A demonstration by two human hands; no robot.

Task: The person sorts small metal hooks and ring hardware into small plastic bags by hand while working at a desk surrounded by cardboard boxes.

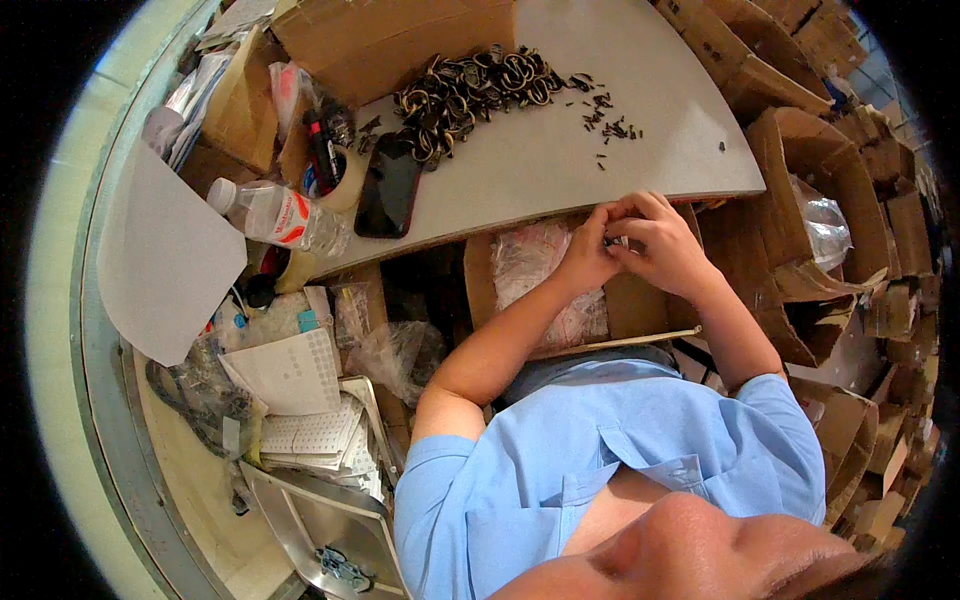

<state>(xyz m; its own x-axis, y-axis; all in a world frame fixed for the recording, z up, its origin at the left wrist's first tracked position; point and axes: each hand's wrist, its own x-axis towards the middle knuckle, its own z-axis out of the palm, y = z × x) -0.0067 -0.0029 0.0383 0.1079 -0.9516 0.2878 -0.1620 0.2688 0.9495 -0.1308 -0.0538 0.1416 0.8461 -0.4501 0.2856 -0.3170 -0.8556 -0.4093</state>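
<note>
Head view: both hands met just off the near edge of the pale grey worktop (pixel 640 120), above an open cardboard box (pixel 640 305) lined with crinkled clear plastic. The left hand (pixel 588 252) and right hand (pixel 662 245) were touching, fingers curled inward around a very small part (pixel 612 240) — only a pale glint showed between the fingertips, so its shape and material could not be told. Grip of each hand was narrow, pinched on that small part.

On the worktop, well beyond the hands, lay a heap of dark, bronze-toned metal rings (pixel 470 95), oval and looped, glossy, tangled on one another. Just right of the heap was a loose scatter of tiny dark pins (pixel 610 122), short and thin. A black smartphone (pixel 388 187), flat and glassy with the screen dark, lay at the near left edge of the worktop. Beside it a clear plastic bottle (pixel 275 215) with a white cap and a red-and-white label rested on its side.

To the left — a stack of white dotted paper sheets (pixel 300 385) and a grey sheet (pixel 165 265). Brown corrugated boxes (pixel 800 170) were crowded at the right, flaps bent. The person wore a light blue short-sleeved shirt (pixel 600 450).
</note>
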